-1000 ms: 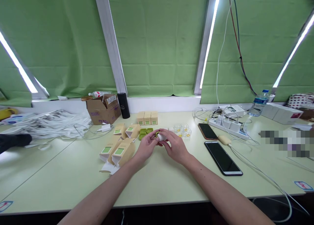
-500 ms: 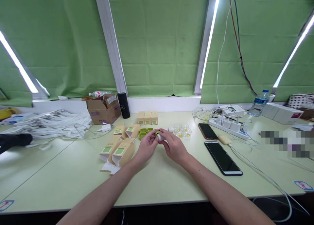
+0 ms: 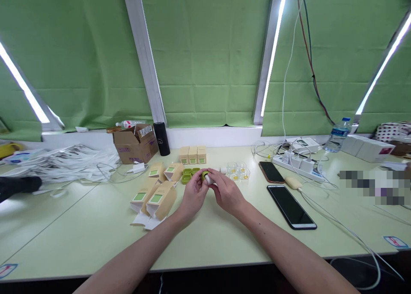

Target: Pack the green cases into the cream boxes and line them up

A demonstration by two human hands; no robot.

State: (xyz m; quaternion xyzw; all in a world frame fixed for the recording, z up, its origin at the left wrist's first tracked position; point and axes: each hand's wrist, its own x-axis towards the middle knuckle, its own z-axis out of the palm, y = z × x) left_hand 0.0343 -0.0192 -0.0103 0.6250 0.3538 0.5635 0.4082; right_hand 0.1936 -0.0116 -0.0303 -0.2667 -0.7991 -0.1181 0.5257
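Green blinds (image 3: pixel 205 54) back a pale surface (image 3: pixel 205 238), above which left hand (image 3: pixel 193 193) and right hand (image 3: pixel 227 192) pinch a small green-and-white piece (image 3: pixel 208 179) from opposite sides, presumably for steadiness, near green containers (image 3: pixel 186 179).

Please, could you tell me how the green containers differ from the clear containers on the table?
Colour: the green containers look opaque, while the clear containers are see-through.
Marks: the clear containers show yellow spots; the green containers look plain.
Place: the green containers sit near the left hand, the clear containers beyond the right hand.
Both sit in close groups on the table.
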